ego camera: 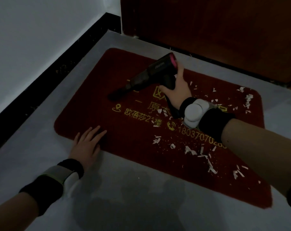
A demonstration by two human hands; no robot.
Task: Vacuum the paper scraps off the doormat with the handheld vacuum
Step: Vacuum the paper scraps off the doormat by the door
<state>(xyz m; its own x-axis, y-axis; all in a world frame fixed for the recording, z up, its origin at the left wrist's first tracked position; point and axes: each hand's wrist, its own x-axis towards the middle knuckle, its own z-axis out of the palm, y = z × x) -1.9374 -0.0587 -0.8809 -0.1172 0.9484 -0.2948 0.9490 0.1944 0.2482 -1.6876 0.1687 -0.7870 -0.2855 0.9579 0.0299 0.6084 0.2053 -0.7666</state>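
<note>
A red doormat [118, 124] with yellow lettering lies on the grey floor. White paper scraps [206, 155] are strewn over its right half and near edge. My right hand [176, 90] grips the handle of a black handheld vacuum [151, 72] with a pink rear end. Its nozzle points left and rests on the mat's middle. My left hand [86, 144] lies flat with straight fingers on the mat's near left edge.
A dark wooden door [208, 27] stands just behind the mat. A white wall with a black skirting board [46, 70] runs along the left. Grey floor [124, 197] surrounds the mat. Both wrists wear bands.
</note>
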